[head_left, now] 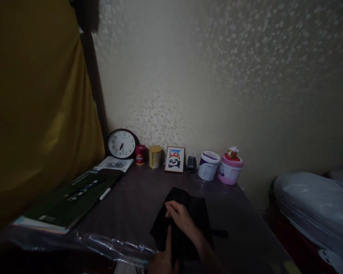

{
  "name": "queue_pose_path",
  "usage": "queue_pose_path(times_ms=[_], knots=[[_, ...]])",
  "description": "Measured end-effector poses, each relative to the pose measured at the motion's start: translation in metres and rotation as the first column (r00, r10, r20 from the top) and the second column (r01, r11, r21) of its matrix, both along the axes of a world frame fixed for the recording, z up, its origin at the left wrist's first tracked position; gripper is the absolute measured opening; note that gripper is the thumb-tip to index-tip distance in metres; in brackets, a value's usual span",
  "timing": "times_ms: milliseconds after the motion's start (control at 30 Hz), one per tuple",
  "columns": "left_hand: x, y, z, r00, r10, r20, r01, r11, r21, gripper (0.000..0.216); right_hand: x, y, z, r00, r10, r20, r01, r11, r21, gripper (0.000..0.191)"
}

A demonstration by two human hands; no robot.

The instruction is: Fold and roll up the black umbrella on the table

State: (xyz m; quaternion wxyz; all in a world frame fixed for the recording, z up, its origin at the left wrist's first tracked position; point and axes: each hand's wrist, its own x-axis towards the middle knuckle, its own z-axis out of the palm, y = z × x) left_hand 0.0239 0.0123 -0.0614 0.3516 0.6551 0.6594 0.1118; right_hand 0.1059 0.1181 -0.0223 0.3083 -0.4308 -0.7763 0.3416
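A black folded cloth or pouch [193, 213] lies on the dark table [131, 205] in front of me. My right hand [180, 217] rests on top of it, fingers curled and pressed down on the fabric near its upper left edge. My left hand [163, 255] comes up from the bottom edge, mostly cut off, with the forefinger stretched out and pressing on the cloth's near left part. A black strap or tab [219, 233] sticks out from the cloth's right side.
Along the wall stand a clock [121, 144], a red tin [140, 154], a gold tin [155, 156], a framed panda picture [174, 159], a small black device [191, 164], a white tub [208, 165] and a pink tub [230, 168]. Books [71, 201] lie left, a plastic-wrapped bundle [314, 209] right.
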Motion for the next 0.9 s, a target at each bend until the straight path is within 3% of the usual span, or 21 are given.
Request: queue_pose_path(times_ms=[100, 200, 400, 600, 733, 900], knots=[[0.003, 0.002, 0.002, 0.997, 0.015, -0.072, -0.018, 0.999, -0.043, 0.077, 0.015, -0.016, -0.001, 0.997, 0.028, 0.073, -0.046, 0.965, 0.257, 0.026], [0.005, 0.002, 0.008, 0.997, 0.032, -0.077, -0.039, 0.995, -0.090, 0.076, 0.028, -0.016, -0.011, 0.980, 0.018, 0.198, -0.092, 0.924, 0.372, 0.023], [0.008, 0.001, 0.017, 0.997, 0.061, -0.039, -0.065, 0.990, -0.125, 0.073, 0.029, 0.031, -0.022, 0.915, 0.002, 0.403, -0.166, 0.913, 0.373, 0.028], [0.009, 0.002, 0.014, 0.995, 0.086, -0.058, -0.092, 0.989, -0.114, 0.073, 0.018, 0.077, -0.023, 0.852, -0.099, 0.515, -0.110, 0.926, 0.361, 0.030], [0.010, 0.002, 0.011, 0.995, 0.087, -0.058, -0.093, 0.990, -0.106, 0.072, 0.009, 0.071, -0.018, 0.825, -0.166, 0.540, -0.078, 0.913, 0.400, 0.031], [0.010, -0.001, 0.008, 0.995, 0.084, -0.048, -0.087, 0.994, -0.067, 0.071, -0.012, 0.026, -0.020, 0.781, -0.002, 0.624, -0.248, 0.917, 0.314, 0.037]])
